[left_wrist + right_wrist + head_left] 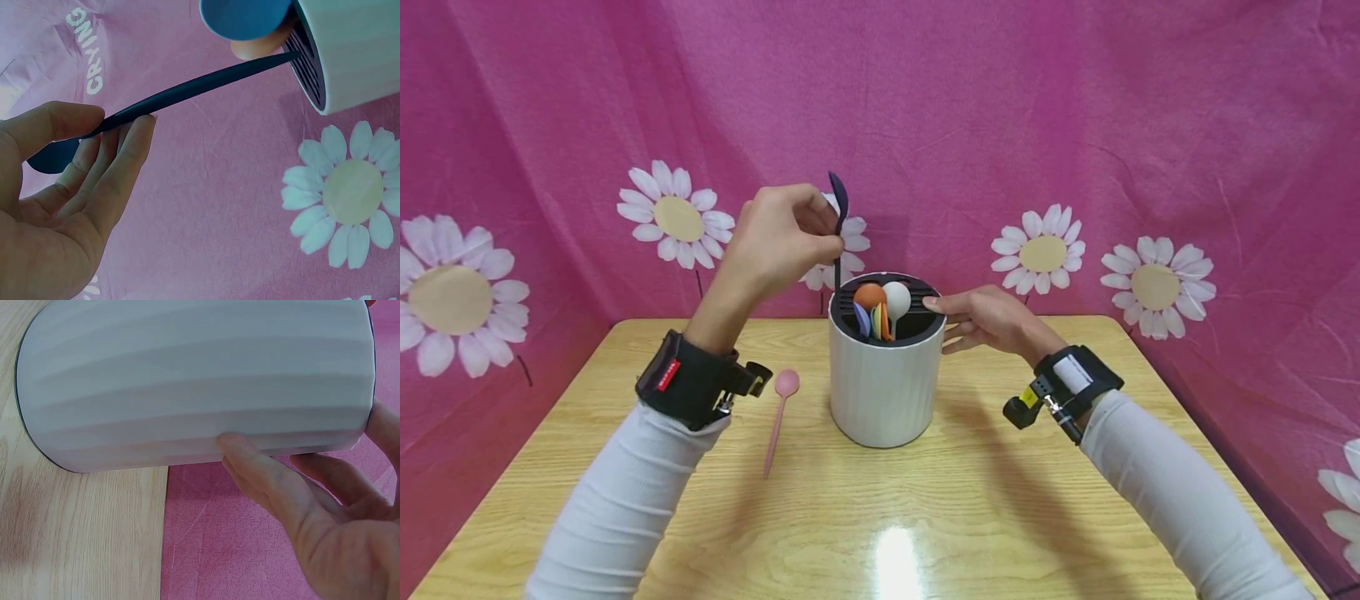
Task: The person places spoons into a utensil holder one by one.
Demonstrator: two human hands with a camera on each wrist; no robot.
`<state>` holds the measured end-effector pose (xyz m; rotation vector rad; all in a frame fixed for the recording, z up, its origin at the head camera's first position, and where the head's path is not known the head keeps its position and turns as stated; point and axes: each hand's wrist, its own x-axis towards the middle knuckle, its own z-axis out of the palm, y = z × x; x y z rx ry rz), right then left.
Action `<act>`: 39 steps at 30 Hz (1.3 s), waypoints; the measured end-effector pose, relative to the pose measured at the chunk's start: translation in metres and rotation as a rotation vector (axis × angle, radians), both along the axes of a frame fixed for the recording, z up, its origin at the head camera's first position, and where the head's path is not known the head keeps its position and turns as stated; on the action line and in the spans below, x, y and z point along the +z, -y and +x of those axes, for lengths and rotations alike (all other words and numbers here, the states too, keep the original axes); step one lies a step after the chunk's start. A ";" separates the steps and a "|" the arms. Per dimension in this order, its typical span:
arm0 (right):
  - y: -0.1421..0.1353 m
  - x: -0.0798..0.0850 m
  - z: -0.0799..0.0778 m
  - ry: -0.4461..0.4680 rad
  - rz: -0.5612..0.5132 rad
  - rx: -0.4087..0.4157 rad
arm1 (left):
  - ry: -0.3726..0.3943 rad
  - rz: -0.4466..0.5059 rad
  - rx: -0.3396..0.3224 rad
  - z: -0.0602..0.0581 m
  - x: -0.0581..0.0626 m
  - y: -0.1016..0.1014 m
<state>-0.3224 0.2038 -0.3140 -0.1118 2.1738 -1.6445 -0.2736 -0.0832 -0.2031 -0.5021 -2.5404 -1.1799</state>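
Observation:
With thumb and fingertips my left hand (786,242) pinches a dark spoon (838,200), its bowl up and its handle pointing down. In the left wrist view, the handle tip of the spoon (200,84) meets the slotted black top (306,72) of a white ribbed utensil holder (883,392). How far the tip goes in cannot be told. My right hand (988,317) holds the holder at its right: the thumb lies over the rim, the fingers against the outer wall (187,381). An orange spoon (870,294), a white spoon (897,298) and several coloured utensils stand inside.
A pink spoon (786,385) lies on the wooden table (820,517), left of the holder. Behind the table hangs a pink cloth (925,108) with large white daisies, and it also runs along both sides.

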 end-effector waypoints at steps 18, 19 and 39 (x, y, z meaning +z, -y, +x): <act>0.002 0.002 0.002 -0.008 0.017 0.016 | 0.028 -0.081 -0.112 -0.007 -0.034 -0.006; 0.002 0.002 0.002 -0.009 0.015 0.015 | 0.018 -0.088 -0.119 -0.007 -0.037 -0.006; 0.000 0.002 0.002 0.000 0.009 0.006 | 0.066 -0.160 -0.146 -0.009 -0.064 -0.006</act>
